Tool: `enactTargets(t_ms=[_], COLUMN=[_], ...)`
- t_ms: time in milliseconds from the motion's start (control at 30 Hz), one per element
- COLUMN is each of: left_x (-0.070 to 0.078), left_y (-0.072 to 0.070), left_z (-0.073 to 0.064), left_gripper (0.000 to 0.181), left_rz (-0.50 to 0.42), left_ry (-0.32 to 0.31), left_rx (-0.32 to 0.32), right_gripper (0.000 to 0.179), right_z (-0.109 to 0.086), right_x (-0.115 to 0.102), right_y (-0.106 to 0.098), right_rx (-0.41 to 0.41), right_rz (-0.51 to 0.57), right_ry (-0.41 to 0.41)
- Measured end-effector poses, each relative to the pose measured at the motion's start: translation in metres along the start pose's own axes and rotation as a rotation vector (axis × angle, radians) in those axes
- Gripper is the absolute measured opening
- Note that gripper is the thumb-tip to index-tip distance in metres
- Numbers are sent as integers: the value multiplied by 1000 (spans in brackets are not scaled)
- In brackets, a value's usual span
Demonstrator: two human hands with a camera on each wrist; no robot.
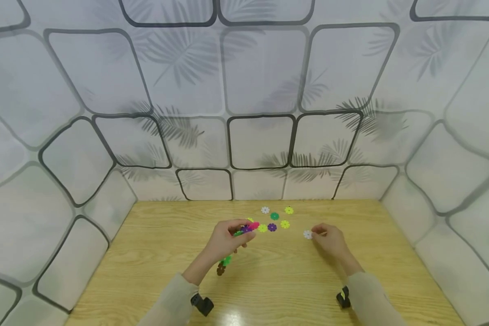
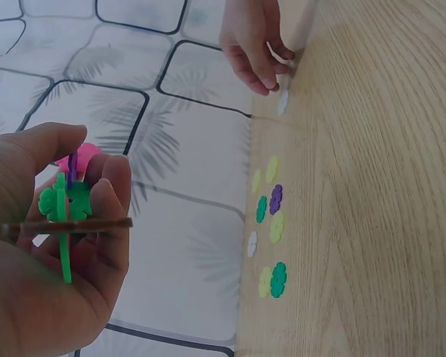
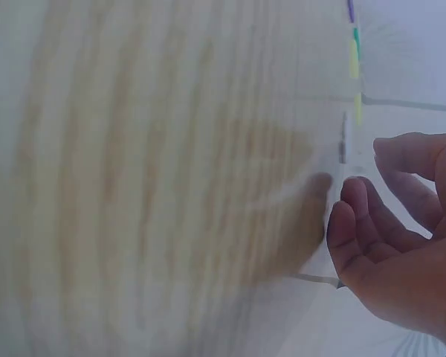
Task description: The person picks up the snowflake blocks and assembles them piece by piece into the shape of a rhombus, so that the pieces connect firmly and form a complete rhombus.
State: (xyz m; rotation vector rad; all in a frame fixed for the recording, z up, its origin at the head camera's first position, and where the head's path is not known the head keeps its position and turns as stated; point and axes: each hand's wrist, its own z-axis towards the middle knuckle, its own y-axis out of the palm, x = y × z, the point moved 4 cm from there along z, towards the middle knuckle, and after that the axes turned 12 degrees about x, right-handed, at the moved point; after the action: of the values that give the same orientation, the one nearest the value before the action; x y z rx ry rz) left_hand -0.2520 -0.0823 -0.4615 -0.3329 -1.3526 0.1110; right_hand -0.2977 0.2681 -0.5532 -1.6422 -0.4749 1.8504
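Note:
My left hand (image 1: 224, 239) holds a joined chain of flower-shaped plastic discs (image 2: 62, 197) in the air. A pink disc (image 1: 254, 225) shows near its fingertips, with purple and green ones behind. At the chain's lower end, below the palm in the head view, hangs a brown disc (image 1: 220, 269). My right hand (image 1: 331, 239) is low over the table at the right, fingertips right at the edge of a white disc (image 1: 307, 234). In the right wrist view a gap shows between thumb and fingers, and the white disc (image 3: 346, 137) lies just beyond them.
Loose discs lie on the wooden table (image 1: 293, 276) between and beyond the hands: a purple one (image 1: 272, 227), a green one (image 1: 275, 216), a white one (image 1: 265, 210) and several yellow ones (image 1: 285, 224). Patterned walls (image 1: 261, 142) enclose the table at the back and both sides.

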Motion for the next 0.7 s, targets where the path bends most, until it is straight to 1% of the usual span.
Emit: enactTargets(t_ms=[200,333,433,567,600,700], left_x=[2,4,6,6,6,5], left_y=[0,1,1,1,1,1], left_z=[-2,-2,-2,-2,-1,-1], left_gripper=[42,38,35,33,33,34], left_rz=[-3,-9,-7,4,10,24], left_ry=[-1,14,28,17,8,6], left_rx=[1,-1,3,12,15,24], right_gripper=[25,33,40,40,38,35], right_z=[0,1,1,2,2,2], right_x=[8,8,6,3,3,2], right_y=[3,7,9,12,12,12], right_rx=[16,-1,-10,-2,0,3], right_rz=[-15,-40,-82,-135,-140,-150], right_ry=[-3,-29,-74,-119,-122,-131])
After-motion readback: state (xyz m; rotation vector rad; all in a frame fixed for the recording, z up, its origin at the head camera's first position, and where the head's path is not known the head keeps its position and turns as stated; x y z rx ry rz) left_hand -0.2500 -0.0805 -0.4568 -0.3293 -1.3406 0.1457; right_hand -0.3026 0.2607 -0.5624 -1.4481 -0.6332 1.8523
